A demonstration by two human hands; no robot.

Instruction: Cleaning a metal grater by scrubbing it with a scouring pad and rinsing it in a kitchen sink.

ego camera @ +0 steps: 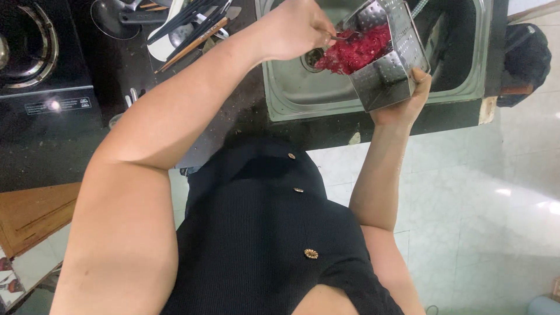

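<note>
Head view, looking down past a black buttoned garment.

Right hand [402, 96] is gripping the near lower edge of a perforated stainless-steel box-shaped strainer [392, 69], fingers [421, 76] curled up over its side, thumb hidden beneath. The strainer is being held tilted over the far stainless-steel sink [291, 93], open mouth turned toward the left.

Left hand [294, 28] is reaching in from the left, fingers pressed together around something thin at the strainer mouth; probably a small utensil handle, but I cannot tell which. It is touching the mass of wet, shredded deep-red food [357, 49] that is filling the upper part of the strainer, just above the round sink drain [314, 58].

Handling judgement: the strainer is looking stiff and light, with smooth metal likely slippery when wet; hold is best taken at the folded rim or a corner, as now. The red shreds are looking soft, clumpy and moist, likely to cling and stain.

Surroundings: dark tabletop [233, 116] around the sink; a cluster of chopsticks and ladles [186, 23] far left of the sink; 1 black stove burner [32, 44] at far left; pale tiled floor [484, 204] near right.
</note>
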